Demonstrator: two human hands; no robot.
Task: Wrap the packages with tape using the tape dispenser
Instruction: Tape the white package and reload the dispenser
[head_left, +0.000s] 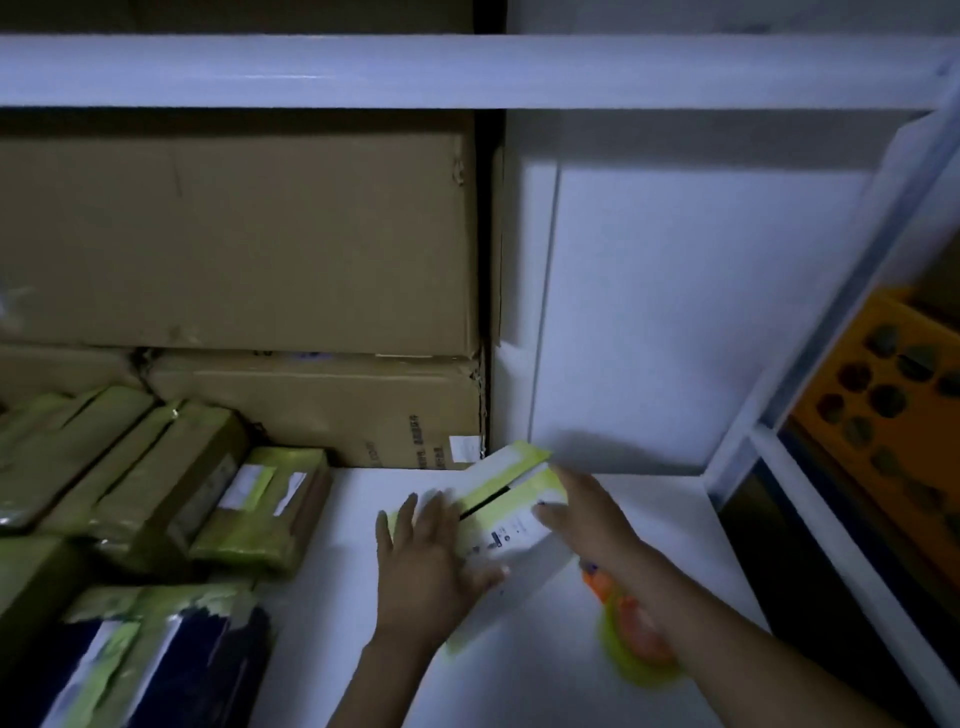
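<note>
One package (501, 538), white with yellow-green tape bands across it, lies slanted on the white bench (348, 525) in the head view, a little toward 5 o'clock from the middle of the picture, its far end pointing to about 1 o'clock. The left hand (431, 564) lies flat on the package's near end at 7 o'clock, fingers straight and spread, pressing down and gripping nothing. The right hand (584, 512) rests on the far end at 2 o'clock; motion blur hides whether its fingers curl round the edge, so I cannot tell its grip. The tape dispenser (626, 657), orange with a yellow-green roll, lies on the bench at 4 o'clock of the package, partly under the right forearm, and neither hand is on it. Several brown parcels (156, 467) wound in the same yellow-green tape are packed side by side at 9 o'clock, and a dark blue parcel (208, 670) with torn tape strips sits at 8 o'clock. Two large cardboard boxes (234, 234) are stacked behind them at 10 o'clock. A white panel (675, 312) stands at 1 o'clock, a white shelf beam (467, 70) crosses at 12 o'clock, and an orange box (852, 364) printed with dark round shapes shows at 3 o'clock.
</note>
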